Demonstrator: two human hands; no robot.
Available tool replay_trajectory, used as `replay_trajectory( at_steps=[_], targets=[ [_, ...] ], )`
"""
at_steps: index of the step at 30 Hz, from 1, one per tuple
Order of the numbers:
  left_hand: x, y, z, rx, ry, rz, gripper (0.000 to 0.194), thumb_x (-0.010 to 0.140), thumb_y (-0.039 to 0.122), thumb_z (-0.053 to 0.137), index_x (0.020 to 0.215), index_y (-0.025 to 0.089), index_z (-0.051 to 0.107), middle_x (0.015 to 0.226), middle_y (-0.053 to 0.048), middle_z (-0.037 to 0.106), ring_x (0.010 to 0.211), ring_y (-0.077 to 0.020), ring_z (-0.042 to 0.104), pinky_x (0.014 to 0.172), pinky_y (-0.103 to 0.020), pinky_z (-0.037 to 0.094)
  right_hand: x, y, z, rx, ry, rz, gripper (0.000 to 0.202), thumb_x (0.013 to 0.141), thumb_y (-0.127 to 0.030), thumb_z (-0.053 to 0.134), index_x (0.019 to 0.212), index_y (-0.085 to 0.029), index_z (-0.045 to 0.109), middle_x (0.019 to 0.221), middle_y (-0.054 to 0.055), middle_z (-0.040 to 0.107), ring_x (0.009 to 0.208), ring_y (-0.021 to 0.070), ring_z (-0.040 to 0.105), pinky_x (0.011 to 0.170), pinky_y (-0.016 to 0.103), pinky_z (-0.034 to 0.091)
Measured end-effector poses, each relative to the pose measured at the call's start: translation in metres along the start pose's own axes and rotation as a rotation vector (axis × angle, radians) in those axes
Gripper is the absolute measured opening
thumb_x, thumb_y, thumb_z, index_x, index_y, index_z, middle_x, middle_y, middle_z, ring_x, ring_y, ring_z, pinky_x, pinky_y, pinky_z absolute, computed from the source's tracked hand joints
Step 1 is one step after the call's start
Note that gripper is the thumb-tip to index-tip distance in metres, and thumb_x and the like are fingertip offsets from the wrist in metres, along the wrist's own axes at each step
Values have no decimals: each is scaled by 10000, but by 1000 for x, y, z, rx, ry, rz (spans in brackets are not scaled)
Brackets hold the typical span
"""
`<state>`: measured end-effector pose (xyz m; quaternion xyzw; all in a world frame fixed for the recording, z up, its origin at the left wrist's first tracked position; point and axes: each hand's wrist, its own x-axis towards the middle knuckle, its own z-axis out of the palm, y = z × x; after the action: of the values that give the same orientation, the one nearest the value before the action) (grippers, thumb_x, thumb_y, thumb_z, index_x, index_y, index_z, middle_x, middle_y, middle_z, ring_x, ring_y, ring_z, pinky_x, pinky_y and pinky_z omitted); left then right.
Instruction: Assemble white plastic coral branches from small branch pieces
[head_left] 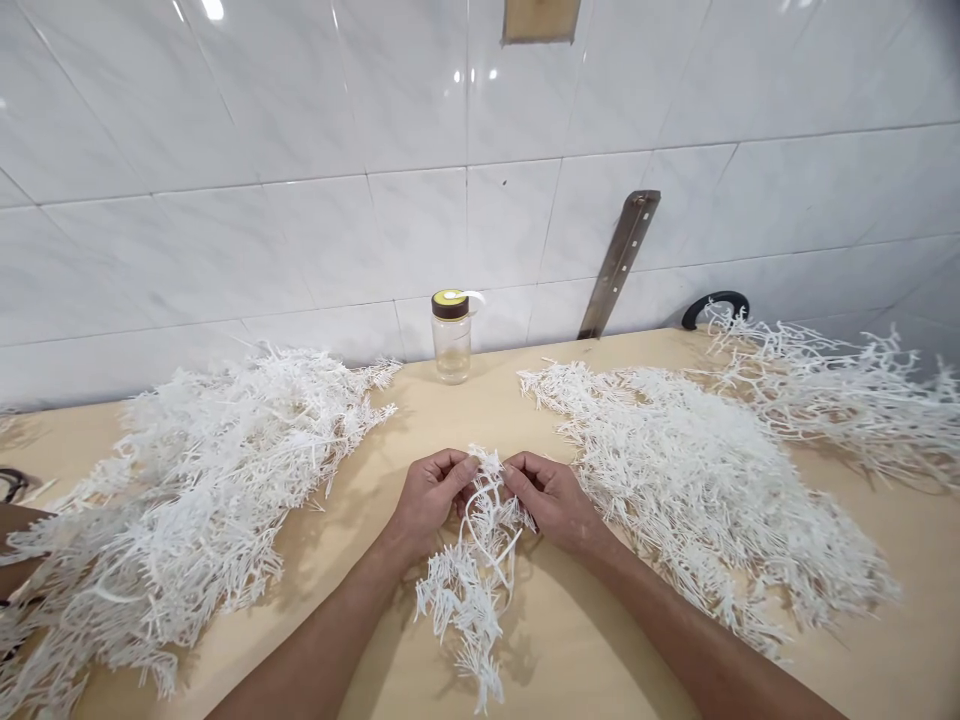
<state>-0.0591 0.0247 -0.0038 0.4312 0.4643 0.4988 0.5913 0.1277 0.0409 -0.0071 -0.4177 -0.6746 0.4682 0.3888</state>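
In the head view, the white strand bundle (480, 590) lies in front of the person, between the two hands, its upper end raised in the fingers and its frayed length trailing down toward the near edge of the view. The left hand (435, 490) has its grip pinched on the top of that bundle, thumb over curled fingers, and the right hand (551, 495) faces it with a like thumb-and-finger grip on the other side of the same end. To handle this well, I would keep both pinches light and close together, work on one strand at a time, and let the bench (570, 660) bear the trailing part so that the thin branches do not snag or snap; the long loose loop looks the likeliest to catch. Keeping the work well apart from the left pile (225, 470) and the right pile (697, 470) should also help, since similar strands would probably tangle. As for writing, I can read none: the clear bottle (451, 350) with its yellow-green and dark cap shows no legible label, and the metal strip (619, 265) leaning on the tiled wall bears only small pale spots, no brand
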Motion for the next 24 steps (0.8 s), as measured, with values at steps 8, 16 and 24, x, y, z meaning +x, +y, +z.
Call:
replay_trajectory(
  at_steps=[8, 16, 24],
  targets=[
    [-1, 8, 6, -114, 53, -38, 363, 684, 434, 807, 727, 148, 588, 554, 32, 539, 485, -82, 494, 487, -206, 391, -2, -5, 7, -69, -137, -93, 286, 898, -393, 583, 738, -168, 656, 644, -4, 584, 580, 116, 471, 557, 244, 380],
    [-3, 9, 8, 57, 49, -25, 268, 706, 351, 756, 734, 172, 558, 580, 32, 552, 495, -89, 502, 491, -205, 380, -2, -12, -6, 31, 253, 35, 288, 870, -443, 612, 918, -169, 688, 717, 32, 652, 601, 148, 563, 528, 259, 466],
    [-10, 8, 18, 377, -4, 73, 125, 751, 260, 655, 775, 137, 645, 652, 3, 599, 577, -100, 505, 539, -213, 380, -4, -10, -2, -34, -3, 75, 290, 844, -436, 649, 964, -176, 695, 721, 20, 660, 605, 142, 578, 541, 250, 473]
  ],
)
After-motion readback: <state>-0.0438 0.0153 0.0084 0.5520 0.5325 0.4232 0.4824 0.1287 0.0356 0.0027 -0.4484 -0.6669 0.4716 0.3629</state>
